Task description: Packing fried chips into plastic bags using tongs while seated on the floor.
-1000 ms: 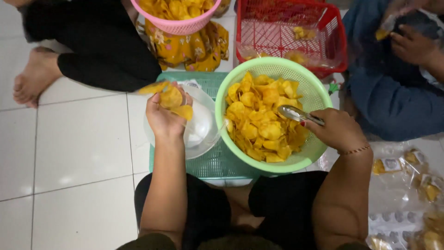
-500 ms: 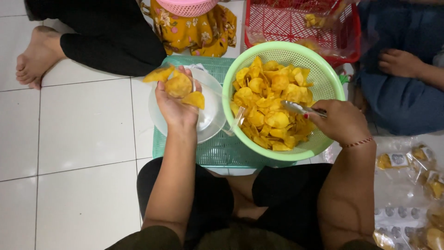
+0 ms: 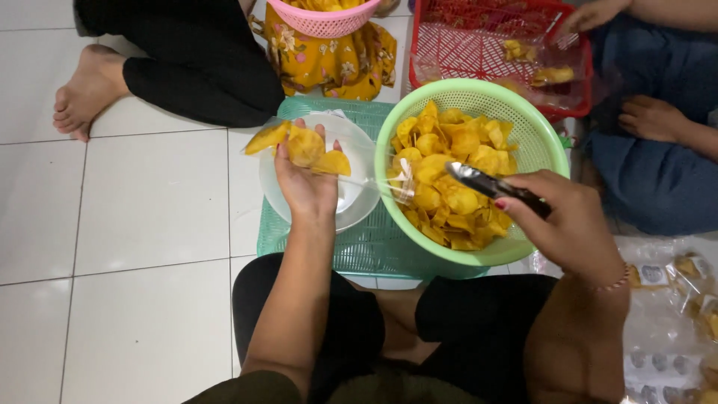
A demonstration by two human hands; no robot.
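Observation:
My left hand [image 3: 305, 183] holds a clear plastic bag [image 3: 303, 146] with a few yellow chips in it, above a white bowl [image 3: 351, 206]. My right hand [image 3: 565, 224] grips metal tongs [image 3: 479, 182] whose tips hover over the yellow chips [image 3: 449, 176] in a green perforated basket [image 3: 535, 135]. Both the bowl and the basket rest on a flat green plastic tray [image 3: 366, 251] on the white tile floor, just in front of my crossed legs.
A pink basket of chips [image 3: 325, 21] and a red basket [image 3: 493, 52] holding a few chips stand beyond. One person sits at top left with a bare foot [image 3: 82, 93] out; another person's hands [image 3: 651, 116] are at right. Packed chip bags [image 3: 673, 299] lie at lower right.
My left hand with the bag has stayed over the white bowl. My right hand has drawn the tongs back slightly toward the basket's near right side. The view has tilted a little.

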